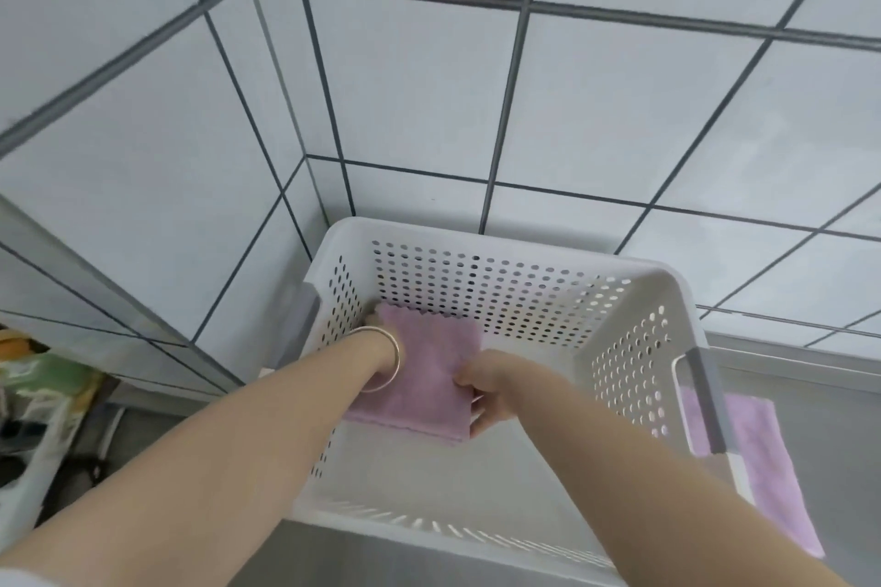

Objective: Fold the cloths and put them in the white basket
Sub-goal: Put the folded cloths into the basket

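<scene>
**A:** So the right hand is pinched shut on the near right corner of the folded pink cloth, fingers curled under the edge. The left hand is mostly hidden under the cloth's left side, so can't tell how tight it's closed, but it's in contact with the cloth for sure. There's a silver bangle on that wrist.

**B:** And where's the cloth sitting?

**A:** Inside the white basket, toward the far left corner, held above the floor of it. Both arms reach in over the near rim.

**B:** Anything else around?

**A:** Yeah, a second pink cloth lies flat on the grey counter just right of the basket, partly behind its grey handle. The tiled wall is behind everything, and some blurry clutter sits off to the left.
</scene>
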Demonstrator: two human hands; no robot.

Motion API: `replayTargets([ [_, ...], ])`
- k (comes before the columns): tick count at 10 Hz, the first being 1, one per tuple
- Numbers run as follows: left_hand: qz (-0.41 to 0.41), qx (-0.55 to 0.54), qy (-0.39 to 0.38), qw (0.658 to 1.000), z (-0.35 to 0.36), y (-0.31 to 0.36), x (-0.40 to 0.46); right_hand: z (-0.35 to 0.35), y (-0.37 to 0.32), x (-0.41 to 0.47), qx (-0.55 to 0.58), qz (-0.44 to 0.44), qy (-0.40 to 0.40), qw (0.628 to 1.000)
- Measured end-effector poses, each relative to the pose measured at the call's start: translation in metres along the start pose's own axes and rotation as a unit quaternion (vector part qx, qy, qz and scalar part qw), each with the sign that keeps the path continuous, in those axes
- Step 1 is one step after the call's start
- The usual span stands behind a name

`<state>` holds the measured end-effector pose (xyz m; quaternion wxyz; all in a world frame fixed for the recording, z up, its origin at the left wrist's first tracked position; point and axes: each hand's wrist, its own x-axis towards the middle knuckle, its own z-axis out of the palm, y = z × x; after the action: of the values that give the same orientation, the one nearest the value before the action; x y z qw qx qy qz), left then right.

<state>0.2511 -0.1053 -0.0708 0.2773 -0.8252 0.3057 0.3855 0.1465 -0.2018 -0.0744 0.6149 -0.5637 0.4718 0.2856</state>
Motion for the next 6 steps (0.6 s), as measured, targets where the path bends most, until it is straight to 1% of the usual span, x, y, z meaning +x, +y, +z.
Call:
replayTargets([
  [1,-0.059,-0.111,0.032,0.992,0.001,-0.001,-0.009,0.004,-0.002,0.004,-0.008,0.007,0.009,1.000],
  [2,-0.006,-0.011,0.089,0.996,-0.006,-0.011,-0.004,0.012,0.001,-0.002,-0.019,0.006,0.010,1.000],
  [3,-0.018,-0.069,0.129,0.989,-0.008,-0.007,-0.001,0.021,-0.005,0.001,-0.040,-0.001,0.033,0.999],
  [4,0.014,0.002,0.164,0.986,-0.005,0.011,-0.027,0.029,-0.004,0.022,-0.047,0.002,0.030,0.998],
  [5,0.073,0.073,0.089,0.991,0.023,0.027,-0.038,0.030,-0.003,0.016,-0.060,-0.049,0.066,0.995],
  [6,0.064,0.060,0.075,0.993,0.033,0.022,-0.012,0.025,-0.003,0.004,-0.149,-0.070,0.141,0.976],
])
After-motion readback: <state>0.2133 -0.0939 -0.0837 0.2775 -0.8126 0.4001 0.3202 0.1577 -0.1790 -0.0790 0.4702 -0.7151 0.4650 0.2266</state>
